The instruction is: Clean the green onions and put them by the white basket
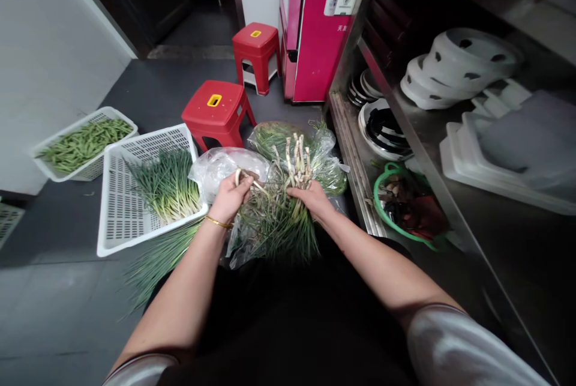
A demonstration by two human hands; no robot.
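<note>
My right hand point(314, 199) is wrapped round a bunch of scallions point(297, 161), whose pale root ends point up and away while the green tops hang below. Between the pinched fingers of my left hand point(231, 196) is a single scallion stalk point(257, 184) with a bent white end. Beneath and between both hands lie limp green and dry leaves point(265, 218) on clear plastic. To the left, a white basket point(121, 206) holds trimmed scallions point(168, 185) in a neat heap. Longer scallion greens point(164, 263) stick out beside my left forearm.
A smaller basket point(96, 164) of green pods stands at far left. Two red stools point(220, 107) are ahead, near a pink fridge point(315, 62). Bagged greens point(274, 134) lie just beyond my hands. On the right, a metal shelf point(423, 152) holds dishes, with a green basket point(380, 206) below.
</note>
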